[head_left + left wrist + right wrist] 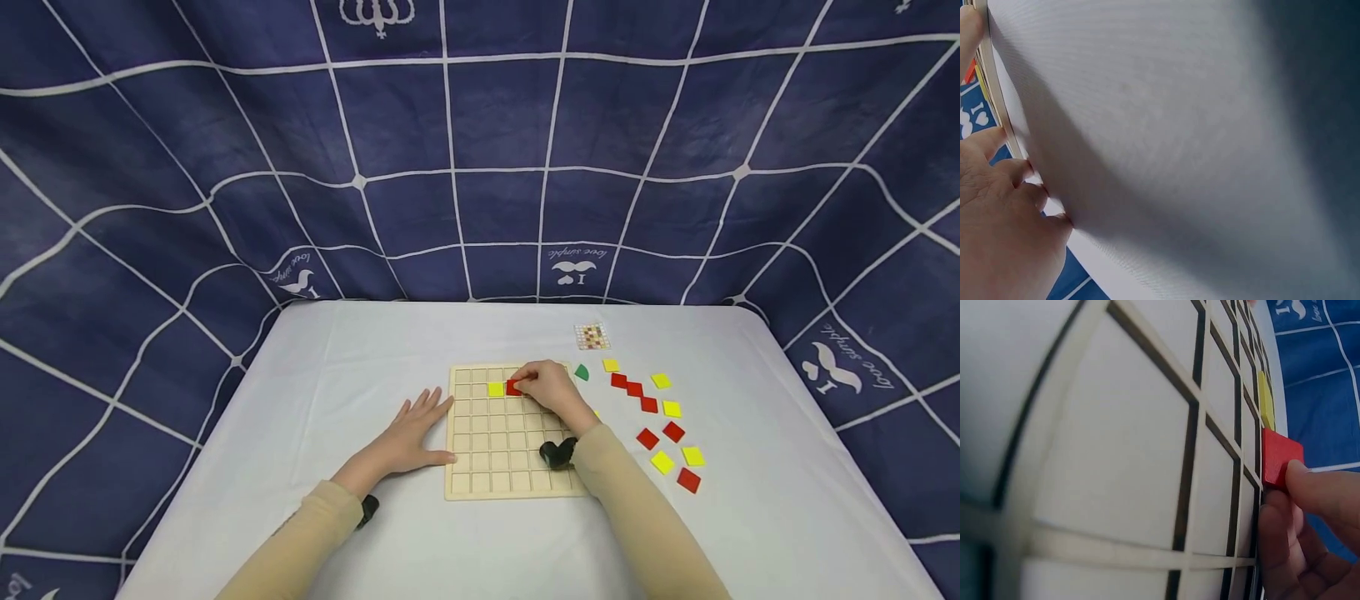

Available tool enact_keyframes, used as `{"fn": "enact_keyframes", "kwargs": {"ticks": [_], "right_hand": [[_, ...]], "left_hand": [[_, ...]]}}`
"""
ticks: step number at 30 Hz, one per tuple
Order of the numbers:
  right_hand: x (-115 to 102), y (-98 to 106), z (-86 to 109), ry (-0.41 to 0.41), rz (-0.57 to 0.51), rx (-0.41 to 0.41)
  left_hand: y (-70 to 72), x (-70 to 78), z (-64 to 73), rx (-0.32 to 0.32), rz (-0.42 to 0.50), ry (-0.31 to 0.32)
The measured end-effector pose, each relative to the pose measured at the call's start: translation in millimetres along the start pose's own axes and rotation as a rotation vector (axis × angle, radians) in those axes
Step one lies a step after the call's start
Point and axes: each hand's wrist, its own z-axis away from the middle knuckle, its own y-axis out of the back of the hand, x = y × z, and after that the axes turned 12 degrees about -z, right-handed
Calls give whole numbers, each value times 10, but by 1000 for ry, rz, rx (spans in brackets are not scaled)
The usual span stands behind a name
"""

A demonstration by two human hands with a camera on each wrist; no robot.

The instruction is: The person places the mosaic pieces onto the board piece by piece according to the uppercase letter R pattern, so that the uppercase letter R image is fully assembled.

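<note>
A light wooden grid board point(480, 490) lies on the white table. One yellow square tile point(496, 389) sits in a cell of its upper part. Just right of it, my right hand point(551, 387) pinches a red square tile point(1280, 456) between thumb and fingers; the tile stands tilted against the board in the right wrist view. My left hand point(408, 437) lies on the table with spread fingers, thumb and index fingertip touching the board's left edge. In the left wrist view, that hand's fingers point(1013, 169) rest along the table beside the board.
Right of the board lie several loose red tiles point(647, 438) and yellow tiles point(663, 462). A green piece point(582, 372) lies by the board's upper right corner. A small patterned card point(592, 336) is farther back. A dark blue curtain point(495, 208) hangs behind the table.
</note>
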Motion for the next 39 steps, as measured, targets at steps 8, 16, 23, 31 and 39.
{"fn": "enact_keyframes", "kwargs": {"ticks": [8, 16, 23, 31, 39], "right_hand": [[2, -55, -23, 21, 38, 17], [-3, 1, -8, 17, 18, 1], [42, 315, 53, -29, -52, 4], [281, 857, 252, -73, -25, -23], [586, 967, 535, -115, 60, -106]], "left_hand": [[22, -8, 5, 0, 17, -8], [42, -10, -10, 8, 18, -20], [10, -25, -10, 1, 29, -26], [0, -58, -18, 16, 12, -31], [-10, -55, -12, 11, 23, -32]]}}
